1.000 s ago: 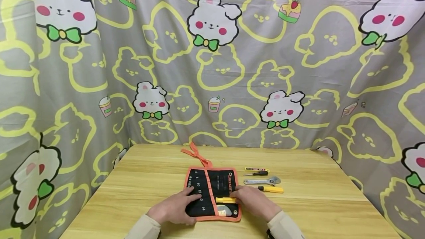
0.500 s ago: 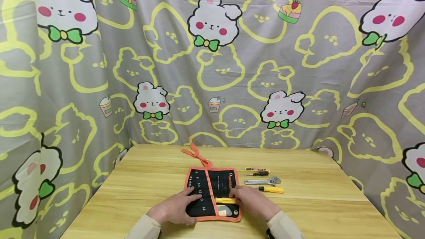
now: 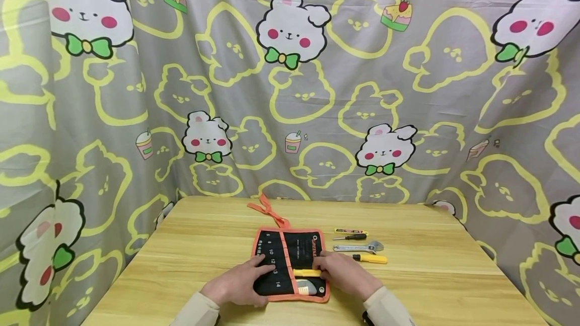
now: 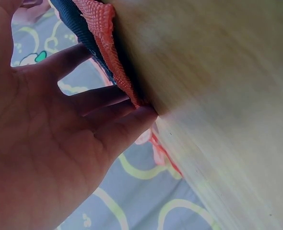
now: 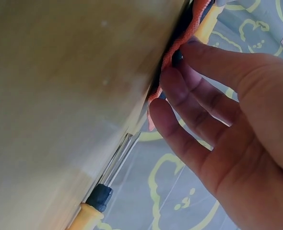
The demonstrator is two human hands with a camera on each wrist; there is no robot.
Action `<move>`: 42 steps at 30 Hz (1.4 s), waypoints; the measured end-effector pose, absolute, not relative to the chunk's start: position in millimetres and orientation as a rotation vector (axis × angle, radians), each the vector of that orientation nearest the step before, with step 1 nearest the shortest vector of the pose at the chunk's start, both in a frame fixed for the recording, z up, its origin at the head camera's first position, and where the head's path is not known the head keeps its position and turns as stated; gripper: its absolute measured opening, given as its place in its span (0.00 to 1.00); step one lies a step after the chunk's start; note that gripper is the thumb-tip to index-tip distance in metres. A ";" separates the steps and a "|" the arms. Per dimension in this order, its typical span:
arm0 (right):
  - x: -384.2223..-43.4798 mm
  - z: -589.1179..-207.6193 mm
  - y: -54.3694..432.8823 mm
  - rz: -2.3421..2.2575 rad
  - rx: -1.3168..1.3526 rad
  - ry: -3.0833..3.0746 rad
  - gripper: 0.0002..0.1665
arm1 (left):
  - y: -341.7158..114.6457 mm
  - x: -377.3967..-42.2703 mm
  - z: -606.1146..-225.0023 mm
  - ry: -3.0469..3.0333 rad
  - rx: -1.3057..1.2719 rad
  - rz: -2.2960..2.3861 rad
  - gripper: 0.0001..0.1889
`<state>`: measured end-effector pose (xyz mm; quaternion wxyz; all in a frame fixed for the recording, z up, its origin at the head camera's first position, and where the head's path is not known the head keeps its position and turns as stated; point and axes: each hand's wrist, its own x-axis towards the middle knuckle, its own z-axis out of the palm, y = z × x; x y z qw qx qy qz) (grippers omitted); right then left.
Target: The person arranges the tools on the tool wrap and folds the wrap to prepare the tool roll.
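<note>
A black tool pouch (image 3: 301,248) with orange trim lies open on the wooden table in the head view. My left hand (image 3: 242,279) rests on its numbered left part, fingers spread nearly straight; in the left wrist view the thumb (image 4: 129,127) touches the orange edge. My right hand (image 3: 346,274) pinches the right end of a slim yellow tool (image 3: 305,272), whose left end meets the pouch's middle orange strip. A dark end piece (image 5: 178,58) shows between the fingers in the right wrist view. Below it, a grey and yellow utility knife (image 3: 306,287) sits in the pouch.
Right of the pouch lie a small yellow and black packet (image 3: 349,231), a black-handled screwdriver (image 3: 355,237), an adjustable wrench (image 3: 358,247) and a yellow-handled screwdriver (image 3: 373,258). Orange ties (image 3: 267,209) stretch behind the pouch. A patterned curtain (image 3: 290,89) surrounds the table (image 3: 435,265).
The yellow tool has shifted slightly left, toward the middle strip, with my right fingertips following it. My left hand stays in place.
</note>
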<state>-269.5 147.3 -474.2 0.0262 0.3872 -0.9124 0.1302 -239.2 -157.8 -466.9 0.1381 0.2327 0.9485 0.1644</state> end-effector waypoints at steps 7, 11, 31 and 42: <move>-269.4 -475.1 143.3 0.362 1.187 -2.837 0.08 | -157.6 -238.7 -466.4 2.742 0.675 0.470 0.39; -269.0 -474.7 141.9 0.363 1.183 -2.838 0.08 | -157.4 -238.8 -466.3 2.740 0.670 0.474 0.39; -270.1 -471.7 133.8 0.380 1.171 -2.876 0.06 | -156.4 -238.5 -465.7 2.744 0.675 0.477 0.39; -271.0 -471.9 135.6 0.450 1.167 -2.870 0.07 | -157.7 -240.0 -467.7 2.744 0.690 0.476 0.39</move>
